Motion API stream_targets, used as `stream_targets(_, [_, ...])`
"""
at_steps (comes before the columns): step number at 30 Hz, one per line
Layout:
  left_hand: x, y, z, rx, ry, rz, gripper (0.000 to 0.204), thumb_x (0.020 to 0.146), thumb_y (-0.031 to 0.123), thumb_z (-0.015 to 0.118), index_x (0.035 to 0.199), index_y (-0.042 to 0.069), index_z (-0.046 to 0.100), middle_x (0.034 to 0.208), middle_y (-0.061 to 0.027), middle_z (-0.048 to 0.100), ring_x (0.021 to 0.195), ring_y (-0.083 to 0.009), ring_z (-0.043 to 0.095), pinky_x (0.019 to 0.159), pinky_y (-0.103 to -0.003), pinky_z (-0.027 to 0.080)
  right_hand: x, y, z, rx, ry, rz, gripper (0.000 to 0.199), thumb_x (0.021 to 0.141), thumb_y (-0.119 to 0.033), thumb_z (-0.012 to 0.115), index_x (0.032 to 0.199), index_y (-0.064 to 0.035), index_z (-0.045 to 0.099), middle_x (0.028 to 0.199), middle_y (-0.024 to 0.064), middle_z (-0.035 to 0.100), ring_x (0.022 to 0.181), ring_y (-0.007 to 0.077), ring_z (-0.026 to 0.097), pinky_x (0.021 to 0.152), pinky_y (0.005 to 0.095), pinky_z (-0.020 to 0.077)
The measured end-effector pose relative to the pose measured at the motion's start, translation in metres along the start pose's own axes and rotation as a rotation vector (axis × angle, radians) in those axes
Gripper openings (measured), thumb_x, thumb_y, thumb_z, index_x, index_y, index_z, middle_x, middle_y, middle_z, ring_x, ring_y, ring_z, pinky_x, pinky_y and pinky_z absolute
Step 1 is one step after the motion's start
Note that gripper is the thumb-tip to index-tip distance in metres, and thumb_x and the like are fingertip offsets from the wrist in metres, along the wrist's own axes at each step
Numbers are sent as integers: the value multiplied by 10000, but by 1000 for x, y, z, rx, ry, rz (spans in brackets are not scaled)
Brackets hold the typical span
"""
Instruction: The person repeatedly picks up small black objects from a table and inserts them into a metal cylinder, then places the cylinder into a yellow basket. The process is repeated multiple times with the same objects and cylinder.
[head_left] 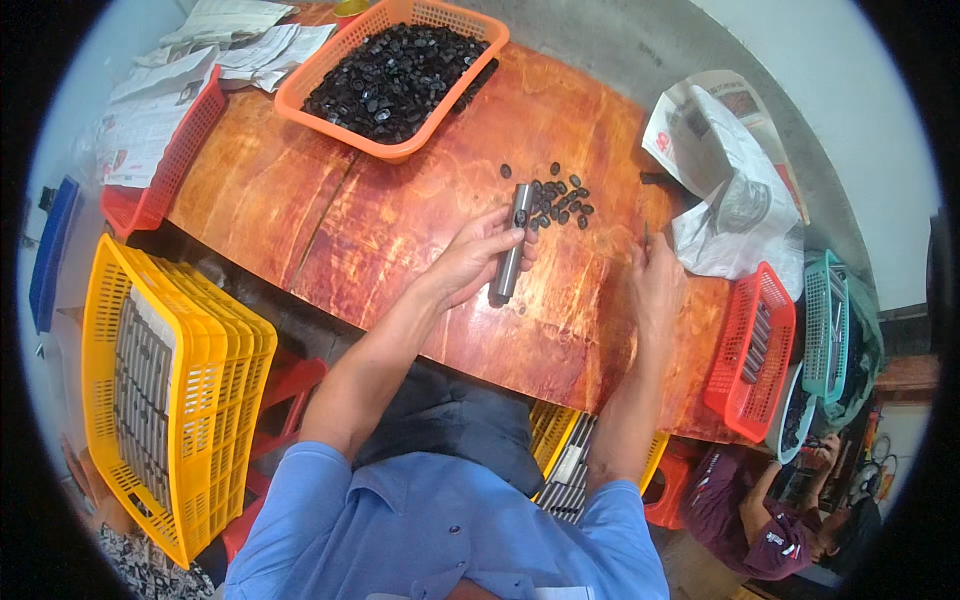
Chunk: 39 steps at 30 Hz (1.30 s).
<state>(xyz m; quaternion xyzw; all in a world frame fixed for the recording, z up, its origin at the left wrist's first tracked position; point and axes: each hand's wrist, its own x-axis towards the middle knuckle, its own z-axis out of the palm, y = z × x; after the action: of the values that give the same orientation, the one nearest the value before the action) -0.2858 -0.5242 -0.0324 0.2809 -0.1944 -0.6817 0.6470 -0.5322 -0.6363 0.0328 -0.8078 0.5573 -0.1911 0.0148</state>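
Note:
My left hand is wrapped round a grey metal tube, which stands tilted over the table. Near its upper end, by my thumb, a small black oval piece shows on the tube. Just beyond the tube lies a loose cluster of small black oval pieces on the wooden table. My right hand rests at the table to the right, fingers closed around a thin dark tool. Only its tip shows, so its kind stays unclear.
An orange basket full of black pieces stands at the back. Crumpled newspaper lies at right, near a red basket of metal tubes and a teal basket. Stacked yellow crates stand at left. A co-worker sits at lower right.

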Motion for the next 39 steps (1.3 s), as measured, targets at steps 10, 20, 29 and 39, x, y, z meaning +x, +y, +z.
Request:
stream_targets(10, [3,-4,-2,14,14,-3,325,1065,136,588,1356,9,518,1139,-110,656,978,-204,683,864,-350,589,-19,60,16,-148,-66,29,114,915,-75,657,1003,-3,646,1001,239,708,966,441,677,819,533,524])
stream_targets(20, [4,-1,-4,16,37,11,361,1060,129,588,1393,16,508,1111,-132,664,959,-218,687,852,-356,595,13,-13,31,363,-96,-188,254,907,-165,743,1083,-6,650,1038,200,700,953,394,697,838,472,548])
stream_targets(29, [1,2,2,38,55,-6,318,1061,121,576,1356,18,516,1104,-131,660,933,-214,687,839,-351,593,15,-16,71,271,-18,-241,208,906,-152,750,1059,-21,696,1028,178,700,936,377,698,821,456,551])
stream_targets(39, [2,0,-2,32,13,0,302,1063,152,604,1323,17,530,1123,-110,680,970,-195,691,897,-345,587,11,-24,60,301,-30,-194,156,915,-144,728,1026,-34,739,1025,189,699,940,393,693,820,471,546])
